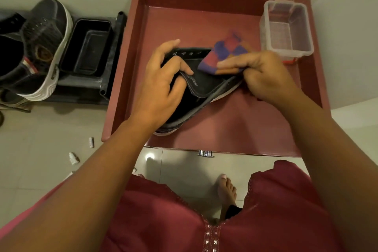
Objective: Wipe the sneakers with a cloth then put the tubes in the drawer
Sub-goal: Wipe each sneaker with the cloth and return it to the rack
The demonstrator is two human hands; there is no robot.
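A pulled-out drawer (131, 71) with a reddish-brown rim and floor fills the middle of the head view, its front edge toward the person and a metal handle (205, 153) under that edge. Over the drawer's floor, near its middle, the left hand (161, 86) holds a black sneaker (204, 86): the thumb and fingers are curled round the shoe's tongue and collar, with the index finger stretched out along the eyelet row. The right hand (263, 80) pinches a checked red, purple and orange cloth (223, 55) between thumb and straightened fingers and presses it on the sneaker's upper near the toe end. In the drawer's far right corner stands a clear plastic basket (286, 28), apart from the shoe.

The room floor is pale glossy tile (51, 170). Left of the drawer, on a low dark tray (110, 53), sits a black rectangular tub (86, 47), and a second black sneaker with a white sole (47, 47) leans beside it. Small white tubes (74, 158) lie scattered on the tile near the drawer's front left corner, outside it. Below, a maroon garment (163, 221) and a bare foot (226, 188) show.
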